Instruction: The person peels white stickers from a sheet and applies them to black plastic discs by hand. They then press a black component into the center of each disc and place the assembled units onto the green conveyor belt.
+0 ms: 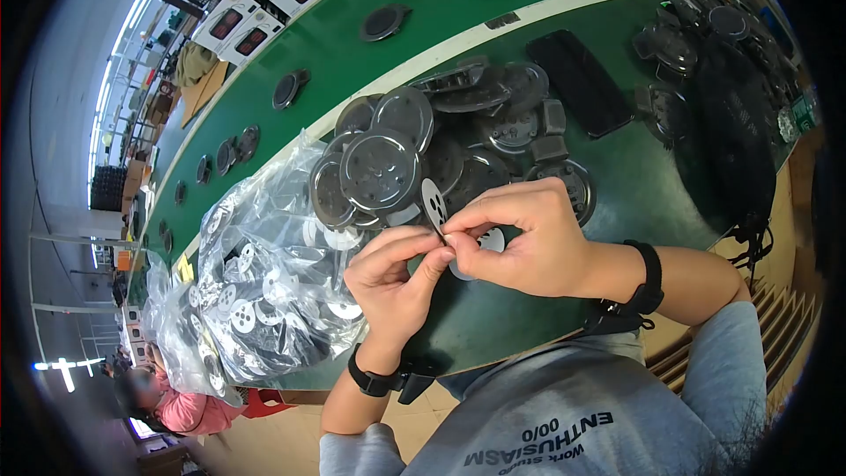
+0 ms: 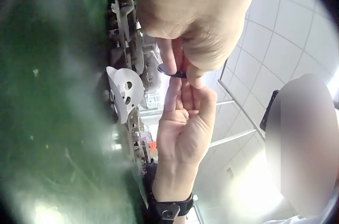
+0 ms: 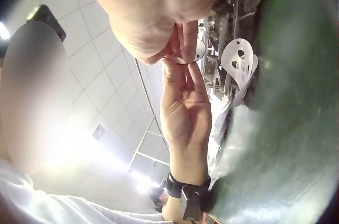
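Both hands meet at a thin white disc with dark holes (image 1: 434, 205), held tilted on edge above the green table. The left hand (image 1: 397, 282) pinches its lower edge between thumb and fingers. From the other side, the right hand (image 1: 529, 238) pinches the same edge, fingertips touching the left ones. In the left wrist view the disc (image 2: 168, 70) shows as a thin dark-edged sliver between the fingertips. More white discs (image 3: 239, 62) lie on the table beside the hands in the right wrist view, partly hidden by the right hand in the head view.
Dark round parts (image 1: 381, 172) are piled behind the hands. A clear plastic bag (image 1: 264, 300) of white discs lies at left. A black phone-like slab (image 1: 580, 84) and a black bag (image 1: 727, 141) are at right. Boxes (image 1: 238, 26) stand beyond; another person in pink (image 1: 189, 405) sits far left.
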The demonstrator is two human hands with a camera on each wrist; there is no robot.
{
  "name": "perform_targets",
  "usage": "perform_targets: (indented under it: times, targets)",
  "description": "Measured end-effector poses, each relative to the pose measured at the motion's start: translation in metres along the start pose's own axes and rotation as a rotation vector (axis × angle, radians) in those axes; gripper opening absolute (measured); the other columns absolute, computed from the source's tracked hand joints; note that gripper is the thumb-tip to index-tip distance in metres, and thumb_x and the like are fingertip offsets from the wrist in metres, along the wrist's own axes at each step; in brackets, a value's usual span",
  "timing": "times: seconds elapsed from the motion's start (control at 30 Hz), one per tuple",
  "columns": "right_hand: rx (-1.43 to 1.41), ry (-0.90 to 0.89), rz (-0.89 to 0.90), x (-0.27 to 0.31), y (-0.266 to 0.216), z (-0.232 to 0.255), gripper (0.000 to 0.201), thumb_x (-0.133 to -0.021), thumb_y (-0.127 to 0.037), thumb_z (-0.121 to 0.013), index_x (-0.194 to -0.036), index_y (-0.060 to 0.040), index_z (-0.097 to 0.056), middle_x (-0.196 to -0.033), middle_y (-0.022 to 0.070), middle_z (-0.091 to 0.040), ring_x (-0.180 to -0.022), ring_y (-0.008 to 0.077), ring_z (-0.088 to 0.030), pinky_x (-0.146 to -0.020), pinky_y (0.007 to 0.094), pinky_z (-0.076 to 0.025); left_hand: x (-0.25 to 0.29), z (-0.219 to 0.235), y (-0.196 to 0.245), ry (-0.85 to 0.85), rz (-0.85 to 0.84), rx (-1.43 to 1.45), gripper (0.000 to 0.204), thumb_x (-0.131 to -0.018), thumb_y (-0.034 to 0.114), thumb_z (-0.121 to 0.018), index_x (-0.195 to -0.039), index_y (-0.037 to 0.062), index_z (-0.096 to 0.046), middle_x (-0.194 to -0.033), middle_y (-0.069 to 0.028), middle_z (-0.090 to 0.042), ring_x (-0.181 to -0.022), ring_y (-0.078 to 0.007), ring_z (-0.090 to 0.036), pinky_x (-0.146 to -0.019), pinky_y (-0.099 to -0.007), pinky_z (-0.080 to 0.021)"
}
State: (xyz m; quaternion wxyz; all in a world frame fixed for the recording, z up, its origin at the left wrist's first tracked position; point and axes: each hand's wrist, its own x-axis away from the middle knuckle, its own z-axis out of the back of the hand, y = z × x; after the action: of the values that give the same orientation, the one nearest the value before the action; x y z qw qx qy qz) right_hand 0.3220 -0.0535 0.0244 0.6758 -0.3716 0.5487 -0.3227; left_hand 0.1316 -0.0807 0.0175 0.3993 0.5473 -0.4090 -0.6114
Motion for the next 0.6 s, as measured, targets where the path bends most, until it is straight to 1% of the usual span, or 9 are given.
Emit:
perform_targets:
  times: [0.13, 0.23, 0.33, 0.43, 0.6]
  targets:
    - [0.038, 0.029, 0.015, 0.0004, -0.0014, -0.0017, 0.008, -0.072, 0.0, -0.074, -0.079, -0.0023, -0.071, -0.073, 0.0078, -0.07, -0.064, 0.0172, -0.069, -0.059, 0.0261, -0.054, 0.0009, -0.0007, -0.0022, 0.002, -0.002, -0.031, 0.021, -0.078, -0.008, -0.079, -0.098, -0.0051, -0.073, -0.098, -0.0139, -0.069, -0.086, -0.0172, -0.067, -0.073, -0.0276, -0.056]
    - [0.072, 0.042, 0.039, 0.0004, -0.0036, -0.0019, 0.008, -0.071, 0.0, -0.074, -0.077, -0.0019, -0.069, -0.071, 0.0072, -0.068, -0.062, 0.0166, -0.068, -0.058, 0.0254, -0.053, 0.0015, -0.0008, -0.0028, -0.03, -0.02, -0.07, 0.021, -0.078, -0.008, -0.078, -0.098, -0.0057, -0.072, -0.099, -0.0139, -0.068, -0.087, -0.0173, -0.066, -0.074, -0.0277, -0.055]
    - [0.043, 0.023, 0.014, -0.001, -0.0064, 0.0013, 0.008, -0.071, 0.001, -0.073, -0.077, -0.0013, -0.068, -0.07, 0.0069, -0.068, -0.062, 0.0153, -0.068, -0.058, 0.0246, -0.053, 0.0005, -0.0027, -0.0022, -0.04, 0.023, 0.054, 0.021, -0.08, -0.01, -0.076, -0.099, -0.0068, -0.07, -0.101, -0.014, -0.067, -0.088, -0.0168, -0.065, -0.075, -0.0275, -0.055]
    - [-0.016, -0.007, -0.011, -0.002, -0.0041, 0.0024, 0.008, -0.071, 0.001, -0.073, -0.078, -0.0004, -0.068, -0.072, 0.0077, -0.069, -0.063, 0.0142, -0.068, -0.059, 0.0244, -0.053, 0.001, -0.0009, -0.0001, -0.045, 0.057, 0.091, 0.021, -0.08, -0.012, -0.074, -0.1, -0.0077, -0.069, -0.103, -0.0143, -0.066, -0.089, -0.0161, -0.065, -0.076, -0.0274, -0.054]
    - [-0.034, -0.013, -0.034, -0.0021, -0.0048, 0.0023, 0.007, -0.073, 0.001, -0.073, -0.079, 0.0005, -0.069, -0.074, 0.0081, -0.07, -0.065, 0.0139, -0.07, -0.061, 0.0242, -0.055, 0.0012, -0.0009, -0.004, -0.023, 0.049, 0.135, 0.021, -0.081, -0.012, -0.074, -0.101, -0.0073, -0.069, -0.103, -0.0141, -0.066, -0.089, -0.0158, -0.064, -0.077, -0.0274, -0.054]
